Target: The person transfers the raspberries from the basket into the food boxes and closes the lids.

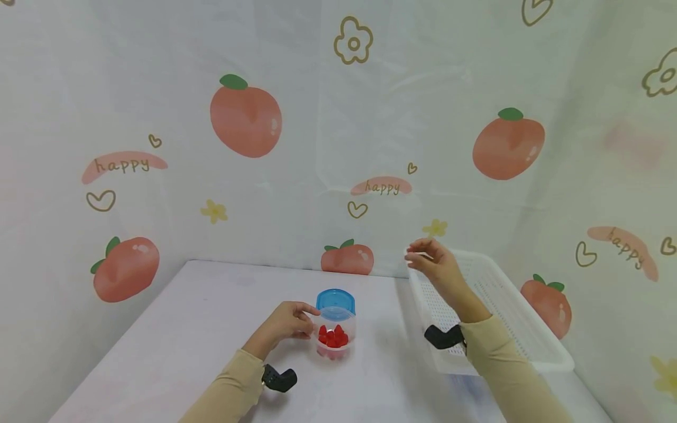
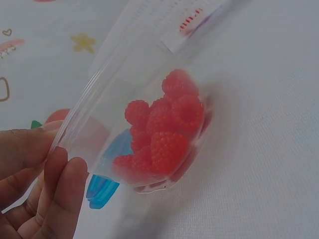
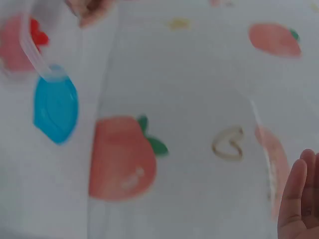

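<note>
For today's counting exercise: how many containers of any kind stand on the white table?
2: a clear plastic tub of red raspberries at the centre, and a white perforated plastic basket on the right.

White table (image 1: 201,329). Clear container of raspberries (image 1: 334,339) stands near centre. Blue lid (image 1: 335,302) lies at its 12 o'clock, touching. White perforated basket (image 1: 529,335) rests at its 3 o'clock, apart.

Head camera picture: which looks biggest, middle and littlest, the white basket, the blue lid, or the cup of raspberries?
1. The white basket looks biggest by far.
2. and 3. The blue lid and the cup of raspberries look about alike, and the cup partly hides the lid, so I won't rank those two.
</note>
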`<move>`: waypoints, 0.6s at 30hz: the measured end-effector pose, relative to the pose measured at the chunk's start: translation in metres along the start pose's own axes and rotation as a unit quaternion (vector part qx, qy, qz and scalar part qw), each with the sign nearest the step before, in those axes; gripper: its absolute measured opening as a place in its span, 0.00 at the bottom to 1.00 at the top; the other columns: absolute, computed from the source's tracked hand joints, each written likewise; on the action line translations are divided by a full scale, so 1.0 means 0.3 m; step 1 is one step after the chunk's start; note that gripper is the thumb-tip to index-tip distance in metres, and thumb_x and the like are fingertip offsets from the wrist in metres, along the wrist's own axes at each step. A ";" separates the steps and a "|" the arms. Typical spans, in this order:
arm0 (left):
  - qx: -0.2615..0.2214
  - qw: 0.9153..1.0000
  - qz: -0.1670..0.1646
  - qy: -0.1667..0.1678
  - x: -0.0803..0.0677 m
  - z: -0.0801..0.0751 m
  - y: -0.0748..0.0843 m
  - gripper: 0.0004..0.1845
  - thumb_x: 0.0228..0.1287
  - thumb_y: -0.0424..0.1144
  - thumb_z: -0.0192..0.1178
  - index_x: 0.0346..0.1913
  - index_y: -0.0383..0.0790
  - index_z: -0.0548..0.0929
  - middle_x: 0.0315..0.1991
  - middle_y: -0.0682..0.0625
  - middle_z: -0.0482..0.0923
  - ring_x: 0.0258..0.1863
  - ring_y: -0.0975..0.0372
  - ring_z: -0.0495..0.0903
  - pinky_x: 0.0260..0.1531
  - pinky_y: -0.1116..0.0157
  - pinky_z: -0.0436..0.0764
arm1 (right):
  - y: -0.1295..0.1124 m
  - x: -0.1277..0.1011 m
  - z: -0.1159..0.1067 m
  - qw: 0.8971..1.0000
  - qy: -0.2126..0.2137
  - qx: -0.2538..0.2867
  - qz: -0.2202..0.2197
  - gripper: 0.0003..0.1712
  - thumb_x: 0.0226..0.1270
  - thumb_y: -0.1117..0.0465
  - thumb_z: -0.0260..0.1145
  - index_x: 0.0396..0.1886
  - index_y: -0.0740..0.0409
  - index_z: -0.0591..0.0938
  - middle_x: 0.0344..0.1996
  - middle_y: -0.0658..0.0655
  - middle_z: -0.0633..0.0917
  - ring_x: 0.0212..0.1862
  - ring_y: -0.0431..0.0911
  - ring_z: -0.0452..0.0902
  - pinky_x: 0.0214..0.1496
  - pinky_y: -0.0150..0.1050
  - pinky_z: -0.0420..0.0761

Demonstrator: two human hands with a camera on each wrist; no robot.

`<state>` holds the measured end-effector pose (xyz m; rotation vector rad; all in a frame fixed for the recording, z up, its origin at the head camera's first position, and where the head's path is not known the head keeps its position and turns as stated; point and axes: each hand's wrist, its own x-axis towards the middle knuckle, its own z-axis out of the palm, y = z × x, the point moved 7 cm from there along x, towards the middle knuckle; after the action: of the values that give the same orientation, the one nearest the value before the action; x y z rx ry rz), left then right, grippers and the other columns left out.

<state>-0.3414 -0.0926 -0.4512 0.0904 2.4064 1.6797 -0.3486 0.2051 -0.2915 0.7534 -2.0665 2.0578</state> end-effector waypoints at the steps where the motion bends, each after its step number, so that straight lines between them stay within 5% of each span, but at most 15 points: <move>1: 0.001 1.000 0.000 0.000 0.001 0.000 0.000 0.16 0.56 0.30 0.67 0.49 0.36 0.83 0.30 0.46 0.80 0.26 0.60 0.82 0.33 0.63 0.87 | -0.005 0.008 -0.034 1.000 0.014 0.011 -0.009 0.09 0.69 0.73 0.58 0.45 0.59 0.75 0.41 0.48 0.79 0.44 0.37 0.80 0.47 0.27 0.81; 8: -0.001 1.000 -0.004 -0.002 0.008 -0.004 -0.005 0.16 0.56 0.30 0.67 0.49 0.37 0.83 0.30 0.45 0.80 0.27 0.59 0.82 0.34 0.63 0.86 | 0.043 0.023 -0.227 0.997 0.076 0.024 -0.009 0.09 0.71 0.70 0.56 0.46 0.54 0.75 0.42 0.48 0.78 0.43 0.37 0.79 0.47 0.27 0.82; 18: 0.002 1.000 0.000 -0.005 0.004 0.000 -0.001 0.17 0.56 0.31 0.68 0.50 0.36 0.82 0.30 0.46 0.80 0.26 0.60 0.81 0.34 0.62 0.87 | 0.238 -0.012 -0.356 0.990 0.062 -0.062 0.112 0.10 0.72 0.66 0.58 0.50 0.61 0.74 0.38 0.41 0.79 0.40 0.32 0.78 0.45 0.26 0.81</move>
<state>-0.3425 -0.0927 -0.4516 0.0998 2.4033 1.6702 -0.4030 0.3053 -0.3508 0.3793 -2.2708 2.0008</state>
